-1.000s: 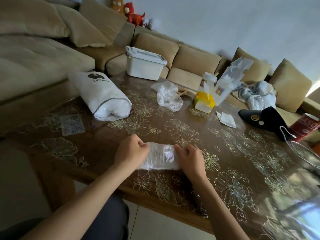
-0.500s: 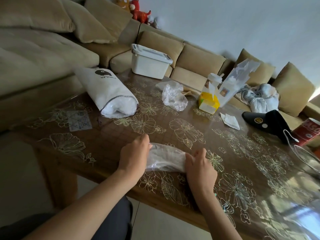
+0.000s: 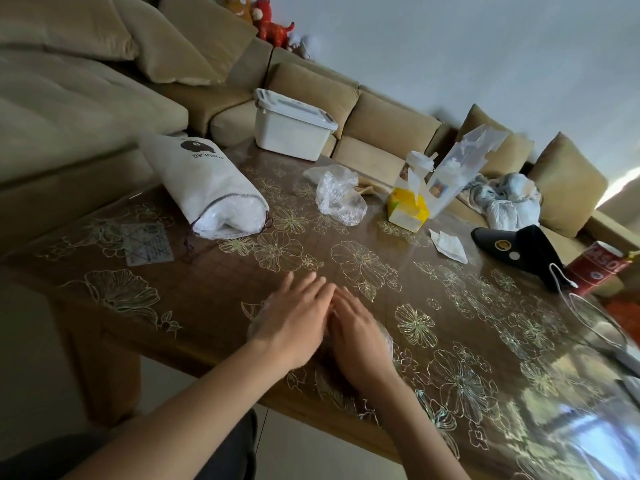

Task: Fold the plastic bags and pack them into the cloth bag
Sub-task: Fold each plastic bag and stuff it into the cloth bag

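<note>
Clear plastic, our folded bag (image 3: 259,326) lies at the near edge of the desk (image 3: 207,289) under our left grip (image 3: 294,320) and right grip (image 3: 360,336), both flat with straight fingers, pressing it without clasping, while the stuffed white cloth bag (image 3: 204,181) lies far left.

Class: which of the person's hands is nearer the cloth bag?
Left. The left hand lies toward the viewer from the cloth bag; the right hand lies beside it, farther right.
</note>
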